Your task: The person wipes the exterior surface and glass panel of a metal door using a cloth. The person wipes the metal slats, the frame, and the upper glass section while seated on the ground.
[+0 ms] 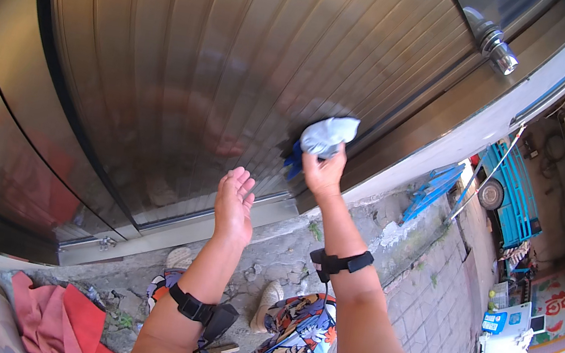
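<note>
My right hand (324,174) grips a bunched pale grey-blue cloth (330,133) against the lower right part of a ribbed, shiny bronze-coloured metal door (212,56). A dark blue piece (293,163) shows below the cloth; whether it belongs to the cloth or is a reflection I cannot tell. In front of the door, my left hand (234,205) is raised with its palm up, fingers slightly curled, holding nothing. The door surface mirrors it faintly.
A chrome door handle (493,46) juts out at upper right. Red cloth (63,322) lies on the ground at lower left. Blue metal pieces (431,190) lean by the wall. A blue cart (512,194) and a white appliance (508,331) stand further right, past the paving (421,312).
</note>
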`<state>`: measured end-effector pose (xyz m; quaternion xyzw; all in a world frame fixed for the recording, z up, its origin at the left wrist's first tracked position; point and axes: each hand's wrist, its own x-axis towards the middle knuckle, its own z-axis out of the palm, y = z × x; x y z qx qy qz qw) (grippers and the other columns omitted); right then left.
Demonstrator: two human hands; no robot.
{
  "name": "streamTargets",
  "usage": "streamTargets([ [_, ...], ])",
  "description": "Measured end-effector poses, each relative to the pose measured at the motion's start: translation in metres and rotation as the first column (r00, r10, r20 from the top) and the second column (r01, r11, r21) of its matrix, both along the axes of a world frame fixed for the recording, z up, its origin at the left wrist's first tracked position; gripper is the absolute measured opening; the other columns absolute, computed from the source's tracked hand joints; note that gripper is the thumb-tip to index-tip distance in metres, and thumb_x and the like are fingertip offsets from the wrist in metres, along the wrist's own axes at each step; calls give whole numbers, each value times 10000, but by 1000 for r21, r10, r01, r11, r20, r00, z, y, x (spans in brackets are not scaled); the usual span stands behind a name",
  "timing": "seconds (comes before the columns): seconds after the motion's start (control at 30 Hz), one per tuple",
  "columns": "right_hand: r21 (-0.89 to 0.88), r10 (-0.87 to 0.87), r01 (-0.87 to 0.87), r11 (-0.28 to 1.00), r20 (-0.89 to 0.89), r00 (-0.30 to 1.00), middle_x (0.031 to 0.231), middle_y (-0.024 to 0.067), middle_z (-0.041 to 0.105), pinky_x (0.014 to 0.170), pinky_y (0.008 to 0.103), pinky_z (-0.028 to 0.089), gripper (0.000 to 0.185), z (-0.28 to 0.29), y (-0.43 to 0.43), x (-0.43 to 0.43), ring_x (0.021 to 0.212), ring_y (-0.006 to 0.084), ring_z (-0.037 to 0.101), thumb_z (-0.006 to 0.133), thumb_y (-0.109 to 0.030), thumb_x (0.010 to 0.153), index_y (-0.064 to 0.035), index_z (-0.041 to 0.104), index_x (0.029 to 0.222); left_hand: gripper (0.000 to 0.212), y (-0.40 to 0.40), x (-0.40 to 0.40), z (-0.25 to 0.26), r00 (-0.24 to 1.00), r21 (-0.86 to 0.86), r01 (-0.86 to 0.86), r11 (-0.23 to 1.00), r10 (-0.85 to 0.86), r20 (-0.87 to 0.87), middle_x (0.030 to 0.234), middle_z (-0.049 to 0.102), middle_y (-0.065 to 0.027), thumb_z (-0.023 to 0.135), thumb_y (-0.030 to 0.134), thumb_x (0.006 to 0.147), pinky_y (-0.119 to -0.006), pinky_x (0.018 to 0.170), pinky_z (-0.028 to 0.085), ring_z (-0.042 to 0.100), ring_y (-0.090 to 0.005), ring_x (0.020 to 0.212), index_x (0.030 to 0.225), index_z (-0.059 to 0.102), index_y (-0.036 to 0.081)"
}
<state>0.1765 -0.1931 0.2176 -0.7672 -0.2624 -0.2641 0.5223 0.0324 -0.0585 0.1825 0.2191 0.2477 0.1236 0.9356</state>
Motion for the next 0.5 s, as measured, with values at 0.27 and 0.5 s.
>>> streamTargets([
  [0.27,-231,30,-49,972,-85,996,894,85,683,805,343,505,234,77,-30,15,843,225,637,654,-147,756,-19,670,952,461,-7,6,-7,999,-4,37,999,-37,-6,1356,515,-62,490,406,972,-358,1038,311,484,-169,1201,1321,504,107],
  [0.5,-84,-38,46,995,91,995,858,-18,666,752,266,468,210,293,-70,69,805,95,581,683,-163,775,-20,703,928,455,-5,4,-5,998,24,55,998,-55,-27,1359,518,-59,490,395,974,-358,1044,313,490,-169,1193,1326,501,107],
])
